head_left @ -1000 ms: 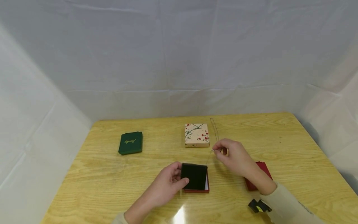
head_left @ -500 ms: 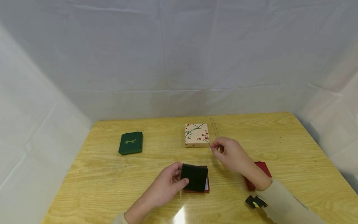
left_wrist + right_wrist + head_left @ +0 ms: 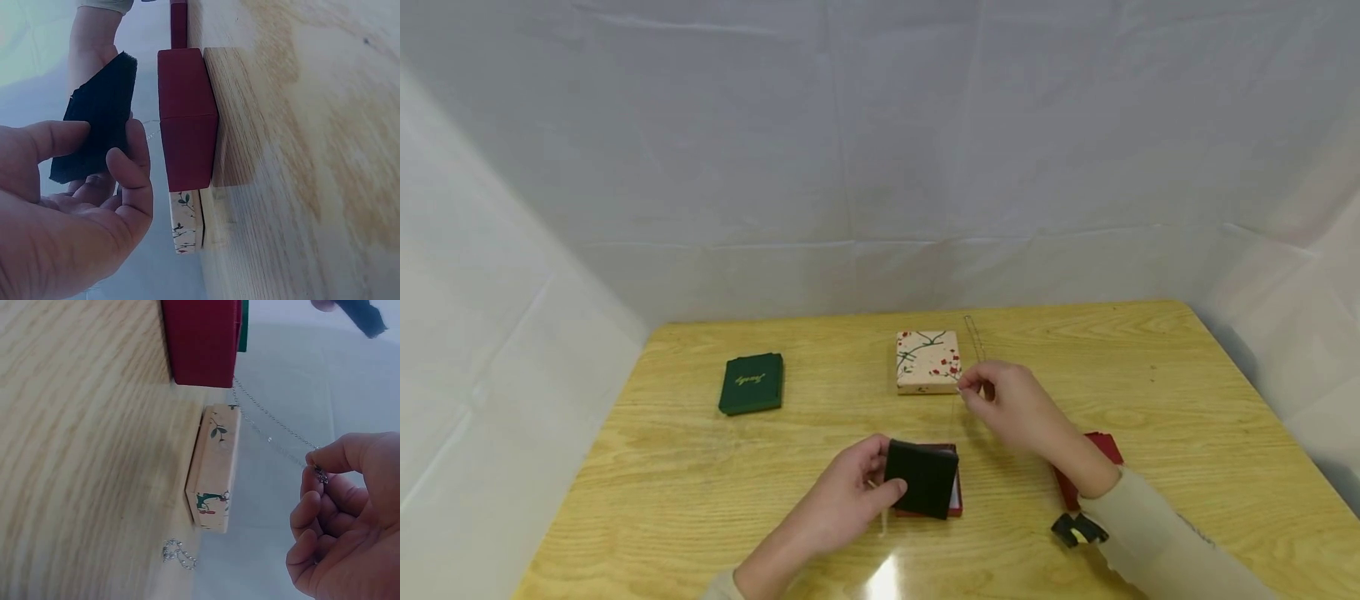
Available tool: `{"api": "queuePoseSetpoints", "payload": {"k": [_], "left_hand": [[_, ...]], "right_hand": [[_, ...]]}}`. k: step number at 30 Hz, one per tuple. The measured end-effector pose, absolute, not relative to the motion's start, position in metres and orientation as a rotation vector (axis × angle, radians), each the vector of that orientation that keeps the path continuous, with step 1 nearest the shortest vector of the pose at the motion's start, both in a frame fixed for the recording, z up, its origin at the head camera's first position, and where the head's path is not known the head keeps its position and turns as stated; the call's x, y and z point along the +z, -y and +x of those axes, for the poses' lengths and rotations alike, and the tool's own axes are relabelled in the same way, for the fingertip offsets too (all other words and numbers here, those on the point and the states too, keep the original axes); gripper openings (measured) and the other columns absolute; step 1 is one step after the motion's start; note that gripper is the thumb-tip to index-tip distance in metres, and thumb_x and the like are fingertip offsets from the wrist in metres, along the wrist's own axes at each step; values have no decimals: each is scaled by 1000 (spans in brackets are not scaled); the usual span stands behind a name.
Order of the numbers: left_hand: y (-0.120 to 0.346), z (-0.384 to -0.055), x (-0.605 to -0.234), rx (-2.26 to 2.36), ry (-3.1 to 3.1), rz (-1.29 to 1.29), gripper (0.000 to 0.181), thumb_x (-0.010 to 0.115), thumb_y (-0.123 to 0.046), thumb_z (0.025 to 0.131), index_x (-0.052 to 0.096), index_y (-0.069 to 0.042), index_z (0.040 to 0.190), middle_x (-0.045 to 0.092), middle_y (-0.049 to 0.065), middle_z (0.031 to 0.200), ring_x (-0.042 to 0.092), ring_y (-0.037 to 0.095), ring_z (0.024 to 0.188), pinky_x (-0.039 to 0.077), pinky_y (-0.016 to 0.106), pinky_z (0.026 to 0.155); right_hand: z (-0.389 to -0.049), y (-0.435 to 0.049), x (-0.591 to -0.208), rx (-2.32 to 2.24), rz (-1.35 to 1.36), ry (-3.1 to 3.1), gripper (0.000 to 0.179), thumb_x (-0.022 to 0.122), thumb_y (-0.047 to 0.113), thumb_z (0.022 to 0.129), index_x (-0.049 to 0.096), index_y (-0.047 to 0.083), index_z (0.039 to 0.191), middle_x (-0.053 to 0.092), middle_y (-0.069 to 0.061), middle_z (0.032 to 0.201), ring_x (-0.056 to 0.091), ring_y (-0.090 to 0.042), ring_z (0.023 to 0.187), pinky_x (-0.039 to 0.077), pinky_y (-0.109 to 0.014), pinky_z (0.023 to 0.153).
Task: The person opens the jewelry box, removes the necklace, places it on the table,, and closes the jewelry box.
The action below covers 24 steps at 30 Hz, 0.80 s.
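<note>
A black square pad (image 3: 922,479) is held by its left edge between the thumb and fingers of my left hand (image 3: 842,500). It is tilted and covers most of the small red box (image 3: 187,119) that sits on the table. My right hand (image 3: 1018,408) pinches the end of a thin silver chain necklace (image 3: 270,417) between thumb and index finger. Two strands of it slant down from the fingertips to the rim of the red box, as the right wrist view shows. The pad hides most of the inside of the box; a pale strip shows at its right.
A floral box (image 3: 928,362) stands behind the red one. Beside it lies another silver chain (image 3: 974,335). A green box piece (image 3: 751,383) with gold lettering is at the left. A second red box piece (image 3: 1108,448) lies partly under my right forearm.
My right hand has moved a little left and away, drawing the necklace end toward the floral box. The pad has tipped slightly, showing more of the red box's far rim.
</note>
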<state>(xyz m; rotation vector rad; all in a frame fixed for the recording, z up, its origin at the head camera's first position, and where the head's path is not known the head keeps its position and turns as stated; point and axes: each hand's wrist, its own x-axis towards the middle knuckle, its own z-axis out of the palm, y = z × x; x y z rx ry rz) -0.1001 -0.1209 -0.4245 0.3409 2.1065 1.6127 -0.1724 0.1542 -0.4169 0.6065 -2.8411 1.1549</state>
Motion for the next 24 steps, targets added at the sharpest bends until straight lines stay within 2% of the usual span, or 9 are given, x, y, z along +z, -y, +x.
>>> {"api": "queuePoseSetpoints", "payload": {"k": [5,12,19,24], "left_hand": [[122,-101,-424,1548,-2190,315,31,71,-18,102,61,-3,127,66,6,103,57,22,94,50,37,80],[121,-102,-425,1577,-2214,305,30,72,-20,102,61,-3,123,61,8,107,56,22,95,50,34,81],[122,-103,-426,1588,-2227,294,32,72,-19,101,61,-1,126,63,9,110,60,23,100,52,41,90],[123,-104,-427,1583,-2250,283,34,72,-19,101,60,0,127,63,10,112,59,24,102,52,44,92]], "right_hand": [[-173,-159,-411,1276,620,2835,12,67,12,105,76,8,111,70,2,99,59,-17,86,53,-34,75],[-171,-169,-397,1454,555,2875,17,65,16,106,75,5,115,73,-8,108,58,-22,84,49,-32,65],[-163,-178,-374,1576,518,2870,19,65,19,107,74,6,117,72,-6,112,63,-24,93,54,-34,78],[-159,-184,-357,1644,552,2836,19,64,17,107,74,5,117,73,-6,114,65,-23,97,56,-31,82]]}}
